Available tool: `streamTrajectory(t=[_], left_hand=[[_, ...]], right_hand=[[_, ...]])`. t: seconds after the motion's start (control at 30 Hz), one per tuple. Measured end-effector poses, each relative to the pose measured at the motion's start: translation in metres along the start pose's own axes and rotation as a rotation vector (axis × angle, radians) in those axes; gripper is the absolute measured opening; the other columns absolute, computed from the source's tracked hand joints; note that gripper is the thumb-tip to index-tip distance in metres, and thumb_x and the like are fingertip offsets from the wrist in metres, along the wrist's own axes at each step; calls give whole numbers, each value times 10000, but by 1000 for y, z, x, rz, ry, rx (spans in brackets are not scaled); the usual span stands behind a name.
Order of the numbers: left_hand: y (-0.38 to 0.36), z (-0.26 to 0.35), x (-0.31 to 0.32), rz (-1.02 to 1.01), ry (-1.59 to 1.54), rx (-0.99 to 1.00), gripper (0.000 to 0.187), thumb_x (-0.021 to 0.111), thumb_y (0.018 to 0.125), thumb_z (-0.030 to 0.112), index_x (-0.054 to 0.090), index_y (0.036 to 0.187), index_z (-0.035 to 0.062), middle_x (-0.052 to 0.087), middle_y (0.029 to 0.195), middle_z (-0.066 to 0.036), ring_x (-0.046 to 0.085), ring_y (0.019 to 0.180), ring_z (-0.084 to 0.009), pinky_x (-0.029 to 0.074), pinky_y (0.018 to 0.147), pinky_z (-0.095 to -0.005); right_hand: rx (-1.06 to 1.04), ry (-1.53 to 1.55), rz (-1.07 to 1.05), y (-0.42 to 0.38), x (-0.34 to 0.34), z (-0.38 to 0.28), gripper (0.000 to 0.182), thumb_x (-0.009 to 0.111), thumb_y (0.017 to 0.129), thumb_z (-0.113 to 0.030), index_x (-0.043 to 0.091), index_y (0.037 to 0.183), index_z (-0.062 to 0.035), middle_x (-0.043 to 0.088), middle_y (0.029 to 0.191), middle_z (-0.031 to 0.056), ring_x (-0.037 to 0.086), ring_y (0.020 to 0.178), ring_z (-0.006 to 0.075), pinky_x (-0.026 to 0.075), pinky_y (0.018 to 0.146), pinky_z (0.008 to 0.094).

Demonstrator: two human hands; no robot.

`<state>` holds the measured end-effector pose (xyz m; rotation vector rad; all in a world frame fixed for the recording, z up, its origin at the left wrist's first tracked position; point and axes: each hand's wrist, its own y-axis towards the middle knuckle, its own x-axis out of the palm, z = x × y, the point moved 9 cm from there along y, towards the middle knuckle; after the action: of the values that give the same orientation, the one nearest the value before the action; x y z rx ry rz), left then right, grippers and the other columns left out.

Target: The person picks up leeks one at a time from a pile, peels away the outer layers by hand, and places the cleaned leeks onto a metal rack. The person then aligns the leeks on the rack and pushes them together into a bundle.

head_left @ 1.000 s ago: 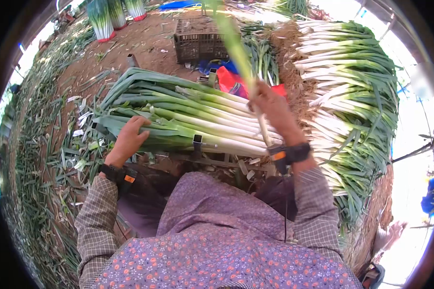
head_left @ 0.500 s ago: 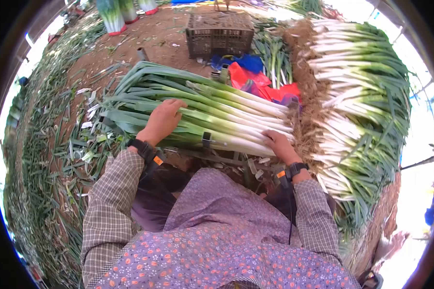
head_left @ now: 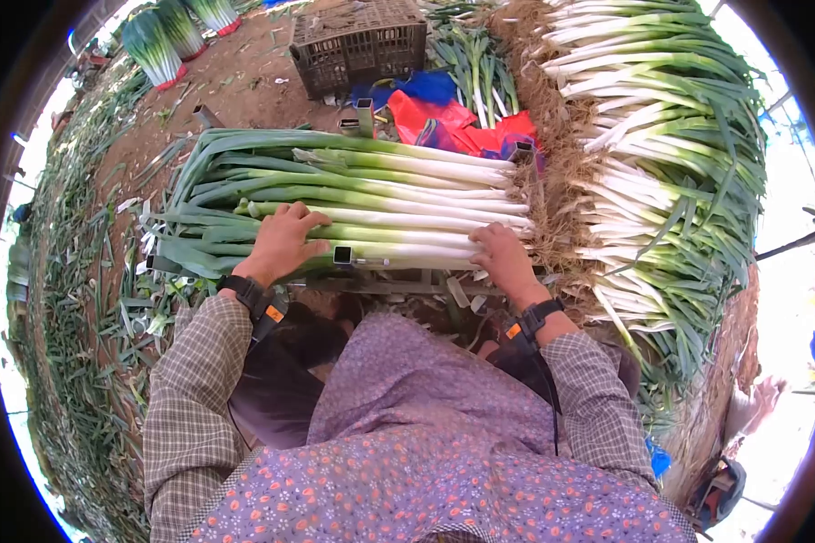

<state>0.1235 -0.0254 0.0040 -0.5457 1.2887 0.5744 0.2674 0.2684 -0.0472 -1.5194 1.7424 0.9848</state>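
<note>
A thick layer of leeks lies across a low metal frame in front of me, green leaves to the left and white stems with roots to the right. My left hand rests on the near green part, thumb apart from the bent fingers. On the near white stems lies my right hand, its fingertips pressing on them with a gap between thumb and forefinger. Square metal posts stand along the frame's near and far sides.
A long heap of leeks lies to the right, roots toward me. Beyond the frame are a dark plastic crate, red plastic sheeting and loose leeks. Bundled leeks stand at far left; leaf scraps cover the left ground.
The leeks on the frame lie more level and straighter across my view, and a far right post now shows. Both hands stay on them; the whole view has shifted and turned slightly.
</note>
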Motion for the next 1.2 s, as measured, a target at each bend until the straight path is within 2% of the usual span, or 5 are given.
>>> streamTrajectory(t=[0.3, 0.53, 0.67, 0.9, 1.2], left_hand=[[5, -3, 9, -32, -47, -10, 383, 730, 772, 292, 599, 1087, 118, 585, 1046, -128, 530, 1057, -354, 408, 881, -474], [13, -9, 17, -83, -99, 35, 396, 709, 702, 105, 572, 1068, 40, 581, 1009, -182, 554, 986, -396, 444, 823, -474], [8, -28, 27, -62, -109, -5, 394, 699, 690, 64, 555, 1054, 22, 582, 1035, -186, 548, 1006, -396, 439, 873, -441], [4, -52, 31, -185, -212, -240, 422, 678, 665, -4, 540, 1064, 2, 573, 1030, -166, 553, 997, -348, 424, 934, -384], [16, -5, 13, -511, 61, -388, 541, 528, 918, 239, 462, 1385, -27, 521, 1350, -246, 492, 1254, -375, 381, 1041, -444]], right_hand=[[187, 236, -462, -9, -73, 22, 453, 687, 778, -145, 598, 1216, -74, 651, 1094, 82, 602, 1027, 214, 482, 882, 346], [862, 488, 641, -226, -294, 221, 328, 599, 894, -241, 600, 1167, -61, 655, 931, 29, 608, 766, 124, 498, 677, 273], [1166, 703, 911, -369, -201, 330, 277, 630, 888, -269, 610, 1074, -64, 639, 977, 63, 610, 808, 158, 500, 671, 346], [775, 1557, 833, -336, 27, 450, 331, 531, 946, -237, 508, 1269, -169, 553, 842, 46, 512, 692, 169, 443, 583, 338], [1342, 909, 1439, -338, -4, 417, 269, 639, 891, -171, 563, 1081, 3, 621, 924, 93, 619, 765, 183, 524, 632, 344]])
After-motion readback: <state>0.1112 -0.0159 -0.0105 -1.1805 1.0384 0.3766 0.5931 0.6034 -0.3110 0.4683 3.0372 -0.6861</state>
